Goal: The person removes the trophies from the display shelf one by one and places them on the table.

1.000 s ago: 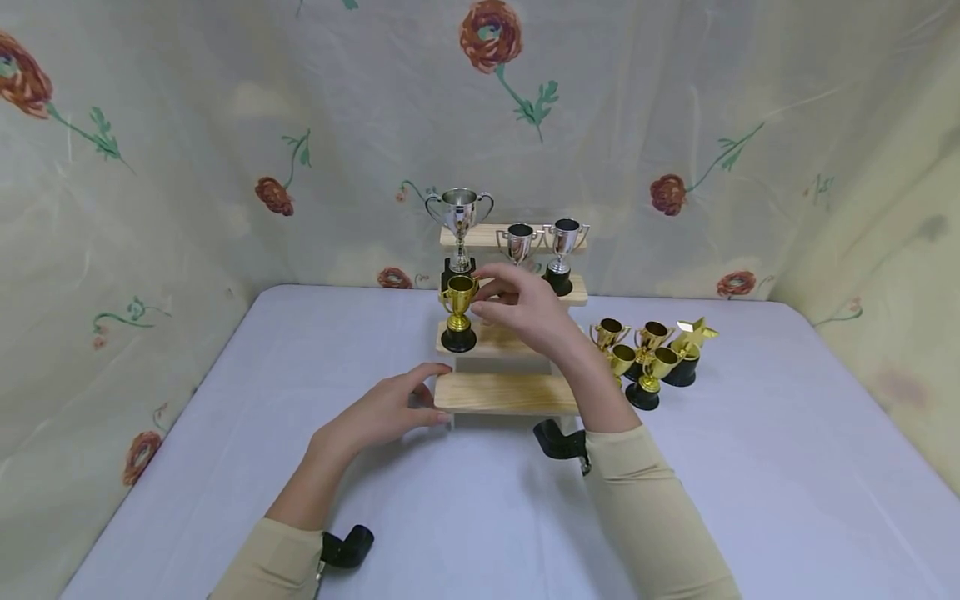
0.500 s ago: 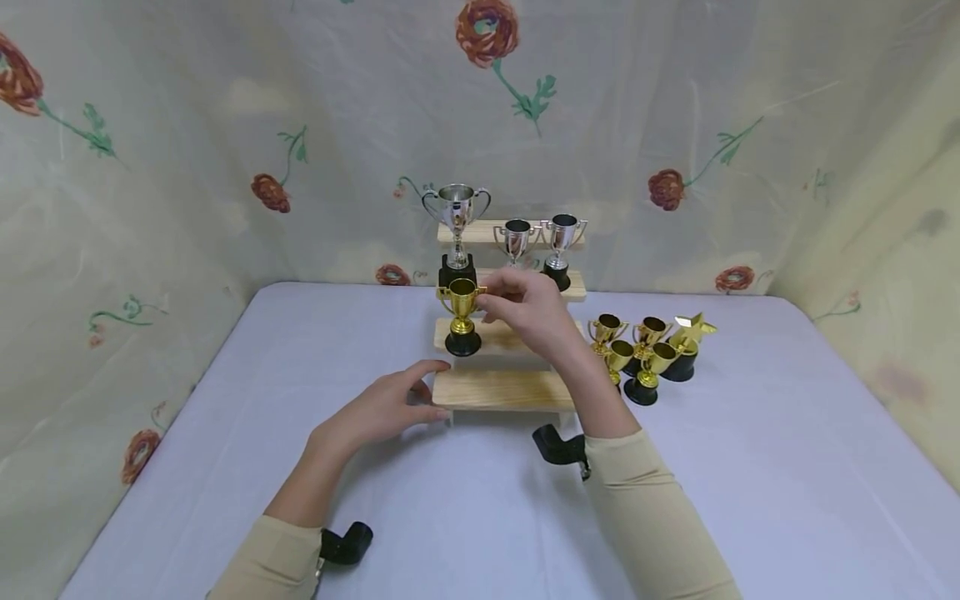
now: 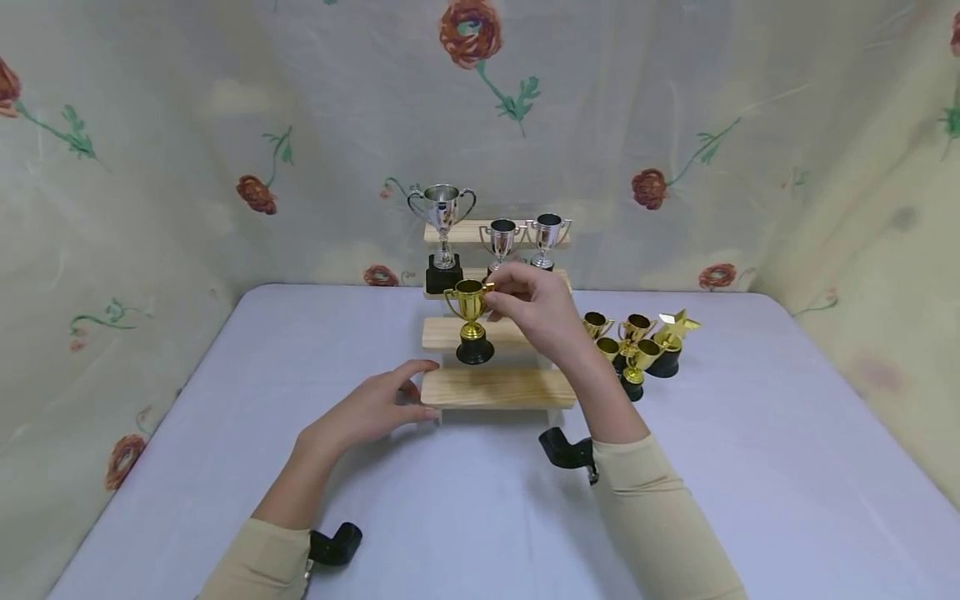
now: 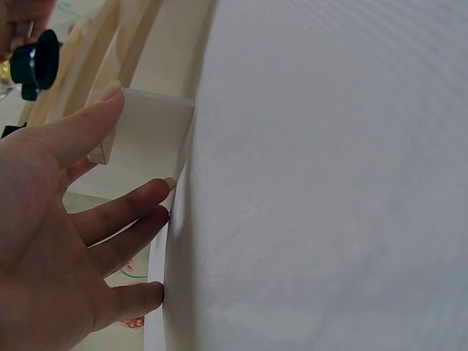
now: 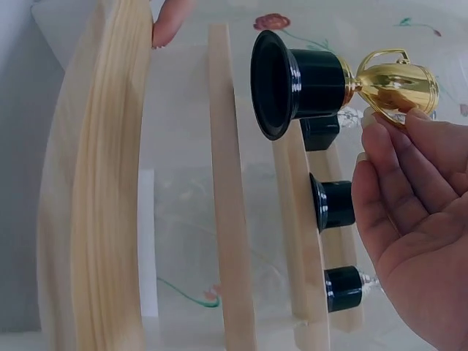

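Observation:
My right hand [image 3: 543, 321] pinches a small gold trophy cup [image 3: 471, 304] by its right handle. In the right wrist view the trophy's black base [image 5: 318, 82] hangs apart from the steps, in the air. At the left end of the wooden tiered display stand [image 3: 498, 387], my left hand [image 3: 367, 408] holds the lowest step between thumb and index finger. Its other fingers reach along the white side panel [image 4: 150, 128] to the tablecloth. A large silver trophy [image 3: 442, 208] and two smaller silver trophies [image 3: 502, 237] stand upright on a step behind.
Right of the stand, several gold trophies [image 3: 642, 357] stand grouped on the white-covered table [image 3: 465, 517], one topped with a star [image 3: 678, 325]. My right forearm partly hides that group. A floral curtain [image 3: 337, 150] hangs behind and at both sides.
The gold trophy in my right hand has moved a little right and forward toward me, off the left end of the second step. My left hand has stayed on the stand.

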Demonstrator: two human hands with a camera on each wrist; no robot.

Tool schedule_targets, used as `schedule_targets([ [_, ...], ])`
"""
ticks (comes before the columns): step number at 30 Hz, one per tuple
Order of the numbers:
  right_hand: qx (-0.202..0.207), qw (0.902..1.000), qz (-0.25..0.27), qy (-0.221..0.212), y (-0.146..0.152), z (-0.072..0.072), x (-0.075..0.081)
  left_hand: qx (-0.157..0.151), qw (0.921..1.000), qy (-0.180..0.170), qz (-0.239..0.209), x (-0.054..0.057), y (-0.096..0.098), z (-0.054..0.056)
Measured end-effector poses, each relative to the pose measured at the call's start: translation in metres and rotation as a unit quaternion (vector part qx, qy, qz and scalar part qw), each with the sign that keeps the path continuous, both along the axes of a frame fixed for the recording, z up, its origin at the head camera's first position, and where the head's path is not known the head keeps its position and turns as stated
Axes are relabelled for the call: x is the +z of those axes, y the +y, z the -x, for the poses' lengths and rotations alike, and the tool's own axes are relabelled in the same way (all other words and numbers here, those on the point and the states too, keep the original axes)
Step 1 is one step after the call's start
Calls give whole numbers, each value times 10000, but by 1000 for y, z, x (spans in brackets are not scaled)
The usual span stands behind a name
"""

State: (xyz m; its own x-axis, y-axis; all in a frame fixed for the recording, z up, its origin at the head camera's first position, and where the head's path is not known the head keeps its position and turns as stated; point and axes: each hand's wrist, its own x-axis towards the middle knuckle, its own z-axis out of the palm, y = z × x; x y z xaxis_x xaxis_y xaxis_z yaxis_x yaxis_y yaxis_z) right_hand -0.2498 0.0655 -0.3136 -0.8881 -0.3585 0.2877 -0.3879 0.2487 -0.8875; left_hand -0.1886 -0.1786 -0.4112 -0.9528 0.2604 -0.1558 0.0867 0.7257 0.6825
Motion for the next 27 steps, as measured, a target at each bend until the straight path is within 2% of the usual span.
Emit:
schedule_targets([
  [10, -138, 9995, -269, 134, 19, -8, 1, 7, 10000, -46, -35, -4, 1, 1],
  [17, -331, 9989, -258, 208, 37, -11, -2, -52, 10000, 5, -38, -2, 1, 1],
  [27, -444, 9980, -445, 63, 54, -12, -6, -23, 10000, -23, -68, -3, 1, 1],
])
